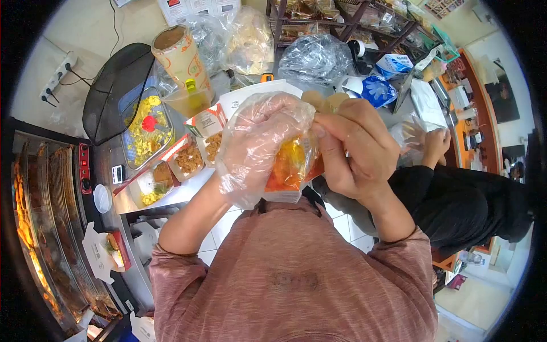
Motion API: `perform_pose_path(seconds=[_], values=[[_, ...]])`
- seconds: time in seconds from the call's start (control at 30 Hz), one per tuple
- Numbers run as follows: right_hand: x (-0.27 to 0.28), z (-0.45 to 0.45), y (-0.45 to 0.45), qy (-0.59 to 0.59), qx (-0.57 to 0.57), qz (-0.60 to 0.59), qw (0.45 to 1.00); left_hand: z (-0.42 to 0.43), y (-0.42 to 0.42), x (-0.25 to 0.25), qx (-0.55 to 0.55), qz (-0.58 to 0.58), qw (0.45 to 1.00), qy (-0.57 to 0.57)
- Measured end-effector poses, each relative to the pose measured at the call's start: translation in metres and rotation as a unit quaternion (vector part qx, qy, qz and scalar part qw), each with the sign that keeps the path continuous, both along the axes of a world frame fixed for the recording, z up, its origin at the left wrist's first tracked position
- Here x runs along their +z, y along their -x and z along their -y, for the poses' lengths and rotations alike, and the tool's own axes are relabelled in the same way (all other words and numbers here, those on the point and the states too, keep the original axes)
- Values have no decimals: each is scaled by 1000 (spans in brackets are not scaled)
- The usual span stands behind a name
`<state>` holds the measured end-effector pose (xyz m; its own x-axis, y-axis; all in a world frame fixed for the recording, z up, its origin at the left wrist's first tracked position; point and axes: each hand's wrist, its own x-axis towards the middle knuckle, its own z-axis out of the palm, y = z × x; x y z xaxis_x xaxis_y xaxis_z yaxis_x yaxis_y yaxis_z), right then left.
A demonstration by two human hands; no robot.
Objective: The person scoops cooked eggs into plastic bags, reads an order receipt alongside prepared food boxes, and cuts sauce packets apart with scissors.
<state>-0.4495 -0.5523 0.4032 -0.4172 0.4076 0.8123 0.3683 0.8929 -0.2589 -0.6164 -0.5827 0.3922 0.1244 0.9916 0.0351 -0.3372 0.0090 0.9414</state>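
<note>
A clear plastic glove covers my left hand (pixel 256 134), whose fingers are closed at the neck of a small clear plastic bag (pixel 290 162). Yellow-orange contents show through the bag; I cannot make out what they are. My bare right hand (pixel 360 148) pinches the bag's top from the other side, thumb and forefinger together. Directly beneath the bag is an orange and white box (pixel 283 195), largely hidden by it. Left of my gloved hand stand open food boxes (pixel 187 155) with brown crumbly food in them.
A tray of yellow food (pixel 149 134) with a red item sits under a black mesh cover (pixel 117 94). Behind are a large wrap roll (pixel 181 60) and plastic bags (pixel 316 57). A glass display case (pixel 57 222) stands left. A co-worker in black (pixel 456 205) works at right.
</note>
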Motion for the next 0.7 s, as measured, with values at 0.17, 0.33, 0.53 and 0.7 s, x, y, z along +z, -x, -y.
perform_pose_path(seconds=[0.17, 0.33, 0.53, 0.7], values=[[-1, -2, -3, 233, 40, -39, 971, -6, 25, -46, 77, -314, 904, -278], [-36, 21, -42, 339, 59, -28, 938, -15, 10, -101, -41, -57, 997, 7], [-85, 91, -86, 359, -176, 30, 916, -2, -74, -101, -167, -366, 864, -302], [-103, 160, -125, 332, -289, -11, 898, 25, -134, -111, -297, -326, 845, -301]])
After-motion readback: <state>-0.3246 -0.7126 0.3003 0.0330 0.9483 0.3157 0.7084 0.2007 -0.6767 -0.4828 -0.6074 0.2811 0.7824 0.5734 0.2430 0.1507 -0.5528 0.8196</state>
